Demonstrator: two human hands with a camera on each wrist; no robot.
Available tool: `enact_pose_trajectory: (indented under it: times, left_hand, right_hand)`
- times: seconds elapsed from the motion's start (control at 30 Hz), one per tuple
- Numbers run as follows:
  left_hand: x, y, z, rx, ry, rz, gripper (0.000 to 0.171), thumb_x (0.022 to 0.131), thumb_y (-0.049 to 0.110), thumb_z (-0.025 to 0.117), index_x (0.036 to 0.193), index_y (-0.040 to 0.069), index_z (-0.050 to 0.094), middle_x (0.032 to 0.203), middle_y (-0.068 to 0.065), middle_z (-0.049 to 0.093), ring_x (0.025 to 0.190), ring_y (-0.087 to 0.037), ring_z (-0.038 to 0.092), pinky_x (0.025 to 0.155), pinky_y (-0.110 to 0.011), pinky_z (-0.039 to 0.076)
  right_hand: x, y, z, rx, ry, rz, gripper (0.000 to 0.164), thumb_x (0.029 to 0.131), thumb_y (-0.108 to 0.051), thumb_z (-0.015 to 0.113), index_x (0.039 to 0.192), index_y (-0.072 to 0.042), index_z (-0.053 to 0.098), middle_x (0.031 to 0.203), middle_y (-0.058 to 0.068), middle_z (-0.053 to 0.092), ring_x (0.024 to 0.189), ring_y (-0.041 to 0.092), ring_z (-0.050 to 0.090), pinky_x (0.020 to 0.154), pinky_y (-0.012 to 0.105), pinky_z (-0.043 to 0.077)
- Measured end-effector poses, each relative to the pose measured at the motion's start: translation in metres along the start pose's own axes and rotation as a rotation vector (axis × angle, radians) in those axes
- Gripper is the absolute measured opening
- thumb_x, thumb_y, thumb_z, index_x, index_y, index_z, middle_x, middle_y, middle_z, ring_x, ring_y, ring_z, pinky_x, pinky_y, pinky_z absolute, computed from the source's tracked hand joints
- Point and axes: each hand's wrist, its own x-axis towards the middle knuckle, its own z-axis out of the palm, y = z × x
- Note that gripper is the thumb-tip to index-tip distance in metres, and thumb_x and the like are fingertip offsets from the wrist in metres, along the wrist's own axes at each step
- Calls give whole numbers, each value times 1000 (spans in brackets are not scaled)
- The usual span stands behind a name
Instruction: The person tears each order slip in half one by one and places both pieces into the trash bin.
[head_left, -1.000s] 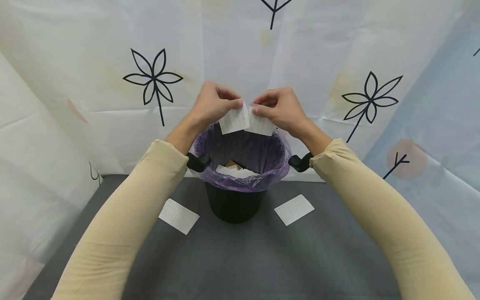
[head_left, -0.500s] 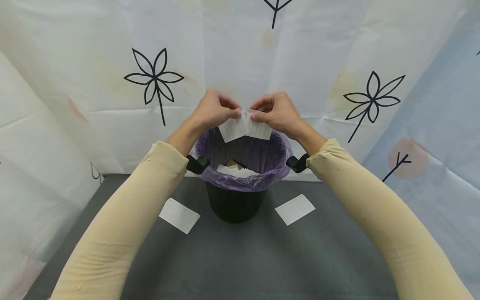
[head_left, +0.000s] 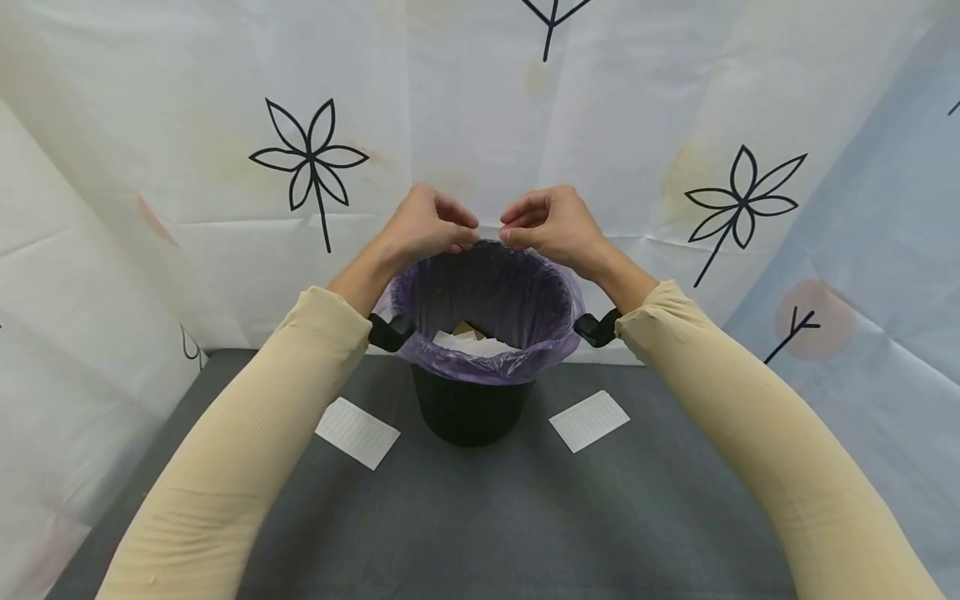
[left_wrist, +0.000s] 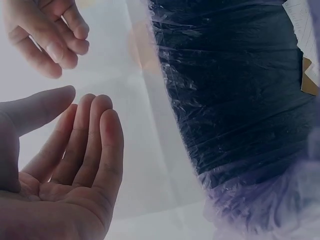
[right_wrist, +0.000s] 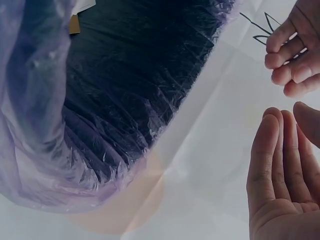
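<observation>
Above the far rim of a black trash bin point(head_left: 471, 412) my left hand point(head_left: 427, 223) and right hand point(head_left: 558, 223) face each other, a small gap between their fingertips. Both wrist views show the left hand point(left_wrist: 75, 155) and right hand point(right_wrist: 285, 170) with bent, loose fingers and nothing between them. A purple bag point(head_left: 480, 367) lines the bin and folds over its rim. Down inside lie white paper pieces point(head_left: 480, 344) and a brown scrap point(head_left: 467, 327); in the left wrist view a paper piece point(left_wrist: 302, 25) carries handwriting.
On the grey table point(head_left: 480, 525), one lined paper card point(head_left: 358, 432) lies left of the bin and another lined card point(head_left: 590, 421) lies right of it. A white cloth backdrop point(head_left: 480, 100) with black flower drawings hangs close behind the bin. Wrist camera mounts point(head_left: 392, 332) sit under both wrists.
Each hand pinched a piece of lined paper over the bin before; both pieces have left the fingers and the fingertips have loosened. The hands sank slightly. The two cards on the table stayed put.
</observation>
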Motion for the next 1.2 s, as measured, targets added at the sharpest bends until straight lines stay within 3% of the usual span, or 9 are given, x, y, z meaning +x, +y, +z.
enact_pose_trajectory:
  times: [0.1, 0.23, 0.47, 0.7, 0.97, 1.2]
  left_hand:
    - [-4, -2, -2, -12, -3, 4, 23, 93, 4, 71, 112, -7, 71, 103, -17, 72, 92, -25, 70, 89, -41, 56]
    - [-13, -5, -5, -19, -2, -2, 22, 93, 6, 71, 113, -5, 72, 106, -17, 72, 97, -28, 70, 90, -41, 55]
    - [-34, -10, -10, -23, 9, 27, 22, 93, 8, 72, 113, -1, 73, 106, -14, 75, 93, -25, 71, 88, -38, 55]
    - [-56, -14, -13, -100, -12, 84, 24, 93, 8, 74, 114, -4, 73, 108, -14, 74, 95, -24, 71, 85, -33, 56]
    - [-81, -19, -9, -105, -13, 141, 25, 94, 9, 73, 115, -4, 72, 107, -18, 73, 94, -25, 72, 85, -35, 57]
    - [-100, -26, -2, -96, -6, 153, 24, 92, 13, 77, 112, 1, 74, 104, -12, 75, 96, -24, 72, 83, -32, 55]
  right_hand:
    - [-4, -1, -2, 31, 0, -12, 20, 90, 0, 74, 109, 5, 71, 95, 15, 74, 91, 31, 72, 82, 36, 58]
    - [-12, 0, -4, 65, 0, -38, 20, 89, 0, 75, 108, 5, 72, 92, 12, 74, 83, 21, 72, 81, 35, 57]
    - [-31, 5, -5, 105, -15, -81, 20, 88, 0, 76, 107, 7, 72, 91, 11, 74, 83, 25, 72, 77, 32, 56]
    - [-55, 13, -2, 169, -46, -116, 22, 88, 2, 76, 109, 9, 71, 94, 9, 74, 81, 17, 72, 80, 33, 58]
    - [-84, 21, 6, 211, -41, -123, 22, 89, 0, 77, 109, 7, 71, 94, 9, 74, 84, 20, 73, 73, 29, 57]
    - [-107, 26, 13, 235, -57, -132, 24, 90, -2, 76, 111, 7, 71, 100, 10, 75, 89, 22, 73, 80, 34, 58]
